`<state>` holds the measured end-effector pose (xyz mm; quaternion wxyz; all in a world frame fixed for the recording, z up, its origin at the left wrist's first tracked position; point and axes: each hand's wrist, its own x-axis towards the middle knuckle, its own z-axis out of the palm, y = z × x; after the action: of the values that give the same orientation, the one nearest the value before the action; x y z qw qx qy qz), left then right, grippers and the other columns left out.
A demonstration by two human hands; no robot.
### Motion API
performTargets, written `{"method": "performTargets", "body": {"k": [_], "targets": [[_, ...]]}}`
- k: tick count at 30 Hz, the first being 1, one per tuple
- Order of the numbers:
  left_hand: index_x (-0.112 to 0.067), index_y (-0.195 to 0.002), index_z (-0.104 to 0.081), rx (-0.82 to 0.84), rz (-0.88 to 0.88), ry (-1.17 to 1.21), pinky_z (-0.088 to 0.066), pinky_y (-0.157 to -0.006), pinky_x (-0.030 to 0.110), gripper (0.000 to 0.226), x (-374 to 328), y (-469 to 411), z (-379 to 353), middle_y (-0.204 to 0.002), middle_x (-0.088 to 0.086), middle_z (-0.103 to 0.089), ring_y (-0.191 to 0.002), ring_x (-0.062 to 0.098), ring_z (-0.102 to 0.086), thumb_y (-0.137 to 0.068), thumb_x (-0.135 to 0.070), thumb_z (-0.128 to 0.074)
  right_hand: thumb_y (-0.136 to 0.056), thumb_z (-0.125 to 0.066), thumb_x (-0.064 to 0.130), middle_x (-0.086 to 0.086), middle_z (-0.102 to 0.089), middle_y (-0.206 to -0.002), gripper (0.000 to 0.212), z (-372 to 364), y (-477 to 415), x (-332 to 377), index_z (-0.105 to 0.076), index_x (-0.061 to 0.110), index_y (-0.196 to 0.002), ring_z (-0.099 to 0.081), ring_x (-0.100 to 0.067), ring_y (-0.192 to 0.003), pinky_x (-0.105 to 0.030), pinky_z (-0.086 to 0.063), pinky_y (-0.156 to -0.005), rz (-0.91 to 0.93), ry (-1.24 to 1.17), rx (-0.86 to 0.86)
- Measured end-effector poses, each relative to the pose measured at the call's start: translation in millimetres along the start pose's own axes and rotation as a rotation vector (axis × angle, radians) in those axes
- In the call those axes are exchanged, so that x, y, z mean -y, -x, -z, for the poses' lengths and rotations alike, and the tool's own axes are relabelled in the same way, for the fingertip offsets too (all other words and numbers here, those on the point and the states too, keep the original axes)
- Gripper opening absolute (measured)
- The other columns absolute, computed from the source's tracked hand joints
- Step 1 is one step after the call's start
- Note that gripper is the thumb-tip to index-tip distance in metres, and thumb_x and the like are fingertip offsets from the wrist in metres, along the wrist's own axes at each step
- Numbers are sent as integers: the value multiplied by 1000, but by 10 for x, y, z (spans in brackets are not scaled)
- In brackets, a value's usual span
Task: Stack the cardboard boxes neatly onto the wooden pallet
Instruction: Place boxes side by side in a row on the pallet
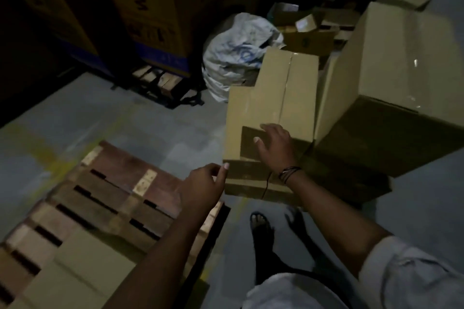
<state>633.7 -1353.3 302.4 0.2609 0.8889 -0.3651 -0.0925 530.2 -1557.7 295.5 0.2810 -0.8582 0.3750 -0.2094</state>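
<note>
Grey floor (75, 113), one pallet (113, 183), two hands (204, 184) (275, 148)

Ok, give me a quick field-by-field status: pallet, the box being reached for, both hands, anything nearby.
pallet: wooden pallet on the floor at left; cardboard lies on its near end, box or sheet unclear
target: taped box, off the pallet to its right
right hand: fingers spread, rests on the box top
left hand: at the box's near left corner, contact unclear
nearby: larger box to the right; white sack behind
</note>
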Motion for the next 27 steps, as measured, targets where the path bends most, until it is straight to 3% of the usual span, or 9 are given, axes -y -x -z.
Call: {"method": "performTargets", "body": {"k": [8,13,17,20,27], "targets": [[-30,-105,-75,93,2,-27,-59,-71,31,58,-609,-1189,-499,-99,-12,-75,-85,7,-69,-97,-71,-36,-92,-61,36,-7,-52,-140,47,209,-1193,-898,-57,16,-134,-48,-32,-127,-44,-44,-105,-224,49,-40],[-30,-106,-75,113,7,-79,-59,-71,33,44,-849,-1846,-826,-100,-7,-74,-85,13,-69,-96,-62,-48,-92,-58,40,-8,-38,-153,54,80,-1642,-1174,-51,17,-140,-29,-32,-141,-46,-30,-115,-394,122,-27],[-23,-113,-74,145,-27,-74,-54,-84,33,32,-936,-2166,-1020,-127,-2,-65,-105,20,-65,-95,-46,-60,-92,-56,42,-7,-28,-159,57,-13,-1820,-1278,-46,20,-144,-18,-34,-147,-49,-20,-119,-523,139,-13],[-23,-129,-65,249,-42,-144,-48,-97,39,41,-1025,-2367,-1126,-151,3,-47,-126,29,-53,-96,-47,-59,-92,-56,40,-9,-24,-160,58,-71,-1901,-1358,-44,19,-145,-13,-37,-148,-54,-17,-120,-597,143,-6],[-24,-150,-37,430,-68,-260,-36,-110,50,73,-1262,-2883,-1460,-165,9,-18,-142,39,-30,-90,-53,-65,-92,-56,41,-8,-15,-164,62,-158,-1989,-1565,-40,19,-148,-6,-38,-150,-58,-18,-119,-629,156,45]]}}
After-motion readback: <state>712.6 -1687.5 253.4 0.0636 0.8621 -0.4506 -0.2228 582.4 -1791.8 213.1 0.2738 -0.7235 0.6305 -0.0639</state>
